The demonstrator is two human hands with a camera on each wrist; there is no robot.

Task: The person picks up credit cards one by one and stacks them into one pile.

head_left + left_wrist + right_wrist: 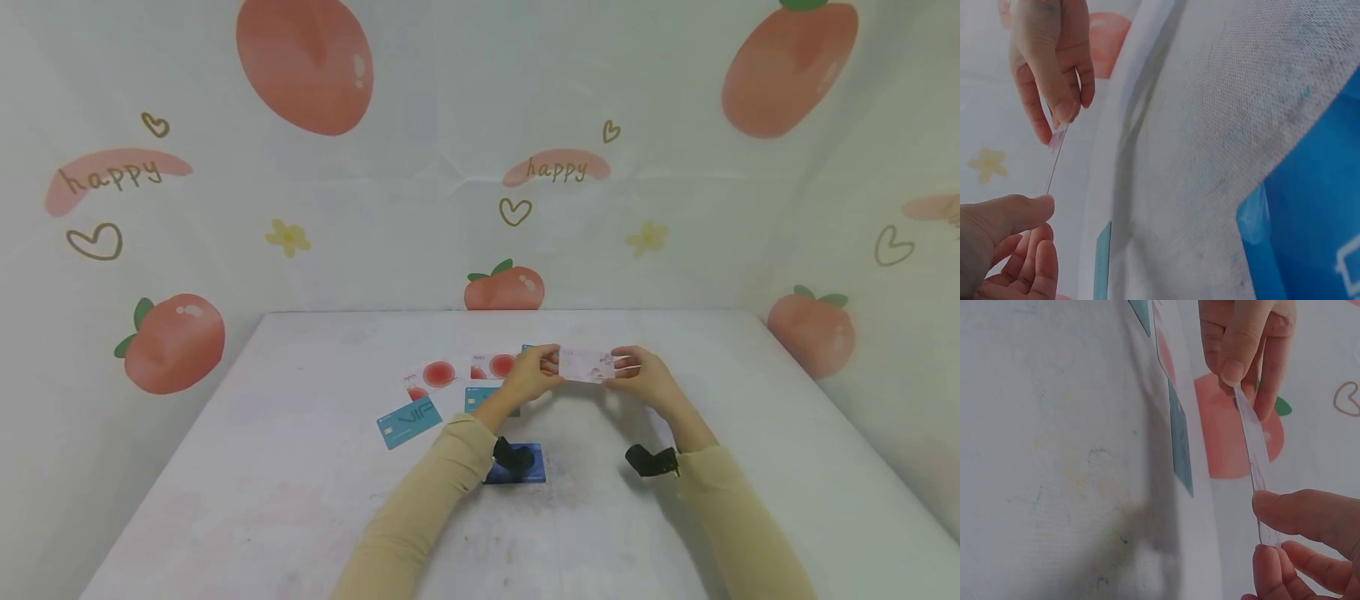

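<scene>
A thin pale card with pinkish print is held up over the table by both hands. My left hand pinches its left end between thumb and fingers, and my right hand does likewise at the right end. Seen nearly edge-on in the right wrist view, the card is a narrow strip between the two thumbs. To the left lie two red-and-white cards and a teal VIP card. Another teal card is partly covered by the left wrist, and a further one peeks out behind the left hand.
A dark blue flat packet lies under the left wrist, partly hidden by the black wrist camera; its blue surface looms large in the left wrist view. The white table meets a patterned cloth backdrop.
</scene>
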